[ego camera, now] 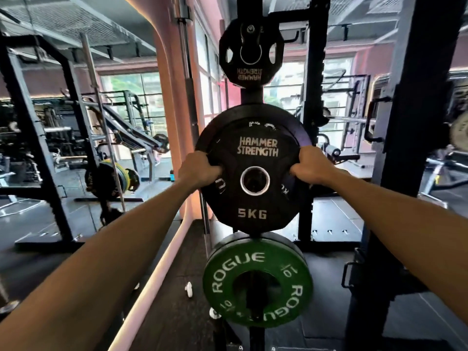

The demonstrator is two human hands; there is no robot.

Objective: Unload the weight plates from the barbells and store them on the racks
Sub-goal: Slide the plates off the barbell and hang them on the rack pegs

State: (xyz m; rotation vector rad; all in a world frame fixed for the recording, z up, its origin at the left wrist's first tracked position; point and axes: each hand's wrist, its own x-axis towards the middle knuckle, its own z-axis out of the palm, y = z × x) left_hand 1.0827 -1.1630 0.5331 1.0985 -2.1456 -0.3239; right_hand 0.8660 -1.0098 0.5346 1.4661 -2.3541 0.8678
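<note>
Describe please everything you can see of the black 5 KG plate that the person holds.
The black 5 KG plate is round, matte and rubber-like, with white lettering HAMMER STRENGTH above and 5KG below a metal-ringed centre hole. It stands upright, facing the camera, in front of the rack post, between a smaller black plate above and a green Rogue plate below. The left hand and the right hand grip it through openings on either side. Whether it sits on a peg cannot be told.
</note>
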